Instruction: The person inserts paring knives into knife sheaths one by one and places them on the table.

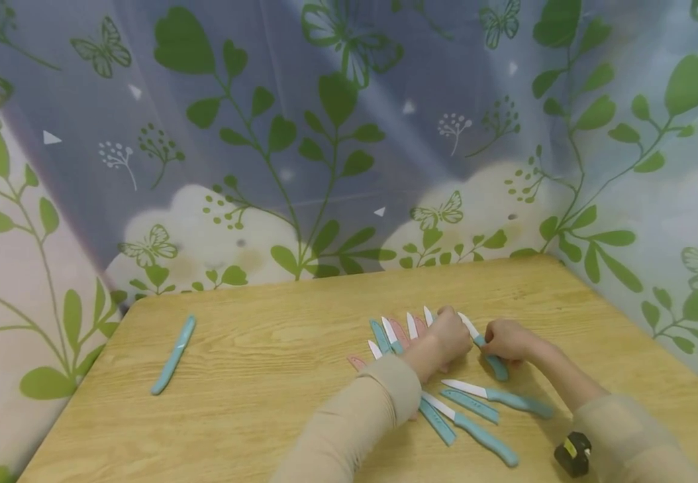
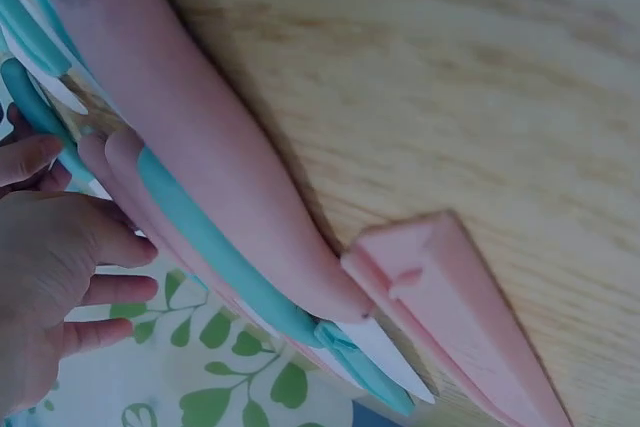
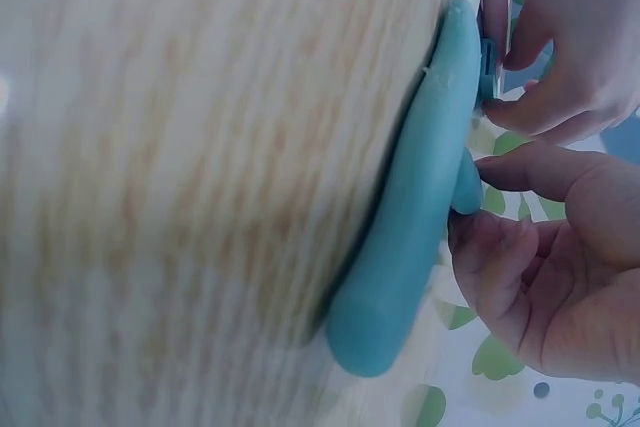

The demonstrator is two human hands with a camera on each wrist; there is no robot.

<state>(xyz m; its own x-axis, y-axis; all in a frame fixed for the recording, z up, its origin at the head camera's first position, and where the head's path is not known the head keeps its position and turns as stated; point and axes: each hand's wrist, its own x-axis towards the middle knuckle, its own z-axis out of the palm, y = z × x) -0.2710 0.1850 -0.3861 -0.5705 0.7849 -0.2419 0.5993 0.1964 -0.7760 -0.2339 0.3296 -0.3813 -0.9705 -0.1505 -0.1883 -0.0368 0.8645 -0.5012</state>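
Note:
My right hand [image 1: 509,341] pinches the teal handle of a white-bladed paring knife [image 1: 496,367]; its handle end [image 3: 467,187] shows between thumb and finger in the right wrist view. Close on its left, my left hand [image 1: 450,335] reaches over a row of knives and sheaths, its fingers [image 2: 115,290] loosely extended. In the right wrist view those fingertips are beside a teal sheath [image 3: 488,72]; whether they touch it is unclear. Nearer me lie two teal paring knives [image 1: 484,439] [image 1: 518,400] and two teal sheaths [image 1: 439,422] [image 1: 470,404]. The left forearm hides part of the row.
Behind the left forearm are white blades, pink sheaths [image 1: 399,330] and a teal sheath [image 1: 378,335]. A sheathed teal knife [image 1: 174,355] lies far left on the wooden table [image 1: 252,402]. A small black object [image 1: 574,454] sits by the right sleeve. Leaf-patterned curtains border the table.

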